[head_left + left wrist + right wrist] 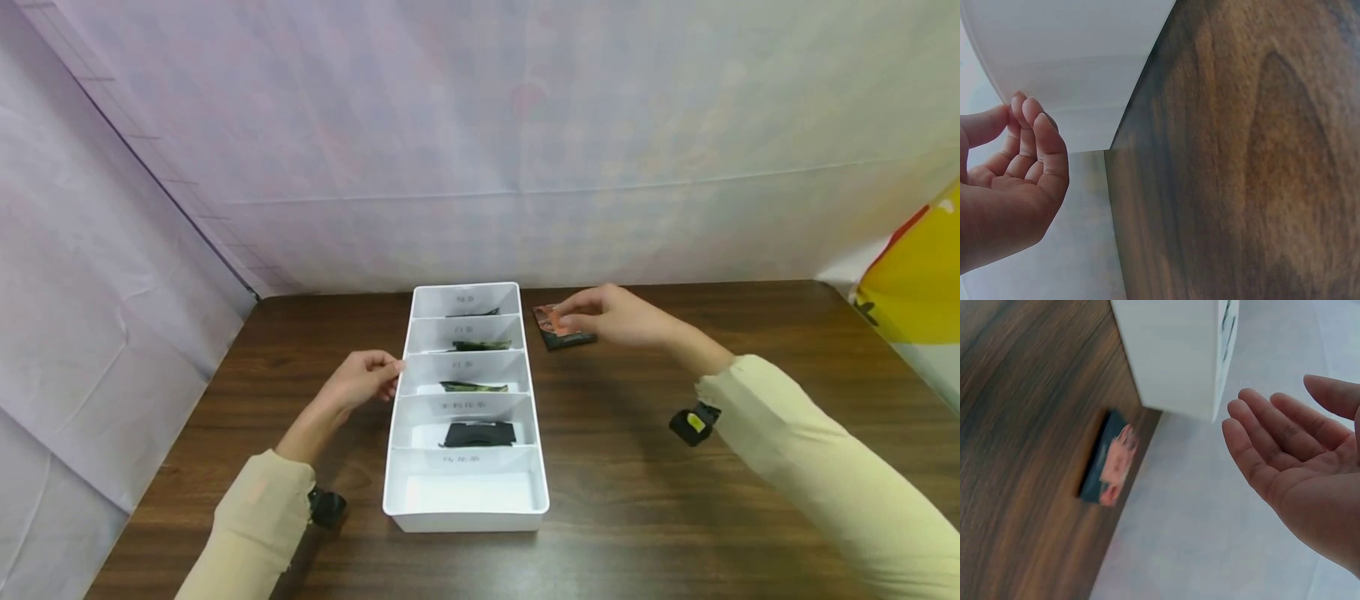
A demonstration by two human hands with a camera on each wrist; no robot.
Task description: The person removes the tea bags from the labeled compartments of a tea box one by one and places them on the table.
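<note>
Where a pale curtain (pixel 480 150) hangs behind the white tray (pixel 467 523), it meets the far edge of a brown wood-grain table (pixel 645 508), on which the tray stands. Far off to the tray's right is a yellow patch of cloth (pixel 915 275). Four cross walls split the tray into five compartments, one behind another.

Cream sleeves (pixel 825 475) reach in on either side of the tray. At its left wall, the left hand (pixel 362 379) pinches the rim, its thumb and curled fingertips together there. To the right of the tray's far end hangs the right hand (pixel 626 317), thumb and fingers apart, fingers gently bent; the right wrist view shows it away from the dark-and-orange packet (pixel 553 327). That packet lies flat on the table just beside the tray's far right corner, partly hidden from the head view by this hand.

Inside the tray, the second compartment from the near end holds a black packet (pixel 480 433), leaning. The middle one holds a green-and-yellow packet (pixel 472 387), the next a dark green packet (pixel 482 345); in the farthest, only a dark sliver (pixel 487 312) shows. Smallest are the dark printed characters (pixel 461 459) on the compartment walls.
</note>
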